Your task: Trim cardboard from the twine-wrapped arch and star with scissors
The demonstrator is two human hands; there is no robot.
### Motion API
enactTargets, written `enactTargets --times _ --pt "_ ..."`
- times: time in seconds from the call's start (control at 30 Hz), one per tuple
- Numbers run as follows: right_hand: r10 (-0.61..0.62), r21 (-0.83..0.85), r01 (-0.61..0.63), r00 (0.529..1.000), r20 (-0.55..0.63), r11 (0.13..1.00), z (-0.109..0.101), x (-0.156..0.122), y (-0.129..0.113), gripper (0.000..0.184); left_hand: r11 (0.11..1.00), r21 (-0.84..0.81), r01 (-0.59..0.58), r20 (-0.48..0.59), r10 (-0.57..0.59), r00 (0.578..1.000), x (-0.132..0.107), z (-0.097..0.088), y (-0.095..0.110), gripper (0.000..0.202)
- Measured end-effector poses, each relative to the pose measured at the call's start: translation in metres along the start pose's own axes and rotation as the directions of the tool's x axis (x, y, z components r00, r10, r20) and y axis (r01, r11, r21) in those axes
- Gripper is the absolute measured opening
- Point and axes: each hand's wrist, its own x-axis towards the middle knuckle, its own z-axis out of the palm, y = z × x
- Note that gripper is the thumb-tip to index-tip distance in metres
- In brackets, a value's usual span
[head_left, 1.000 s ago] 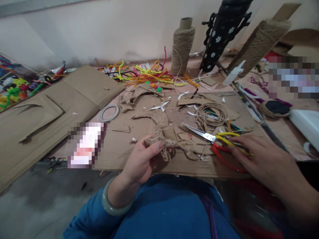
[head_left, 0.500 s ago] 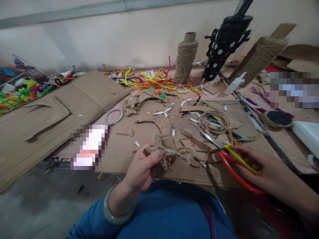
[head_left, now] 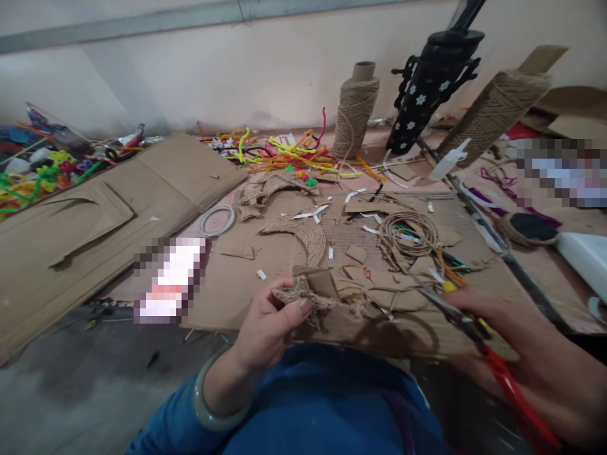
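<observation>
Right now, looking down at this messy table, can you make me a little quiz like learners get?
1. Left or right: which grip holds the scissors?
2. True or false: the black vase-shaped thing stands between two twine rolls.
3. Pick one. The left grip holds: A) a glue bottle; B) a white ring; C) a twine piece.

Key: 1. The right grip. 2. True. 3. C.
</observation>
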Motion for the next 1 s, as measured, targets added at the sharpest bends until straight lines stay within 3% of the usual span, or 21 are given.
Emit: enactTargets --times 0.1,0.27,0.5,0.83,1.0 --pt "-0.182 -0.008 0.185 0.971 0.154 0.983 -0.007 0.013 -0.008 0.045 0.999 0.03 -0.029 0.008 0.029 1.0 -0.003 0.0 0.007 0.035" --pt "-0.2 -0.043 0.215 0.953 0.227 0.976 -0.012 0.021 -0.011 0.046 1.0 0.016 -0.027 0.007 0.027 1.0 -0.005 -0.003 0.01 0.032" --pt "-0.329 0.059 0.326 0.901 0.285 0.944 -0.012 0.032 -0.022 0.055 0.989 0.133 -0.062 0.12 0.046 0.992 -0.006 -0.011 0.007 0.027" --pt "-0.281 0.01 0.306 0.859 0.428 0.952 -0.02 0.035 -0.031 0.042 0.995 0.036 -0.095 0.196 0.086 0.977 -0.003 -0.014 0.004 0.025" --pt "-0.244 -0.062 0.3 0.865 0.438 0.952 -0.018 0.033 -0.036 0.041 0.993 0.06 -0.101 0.203 0.087 0.975 -0.004 -0.016 0.003 0.024"
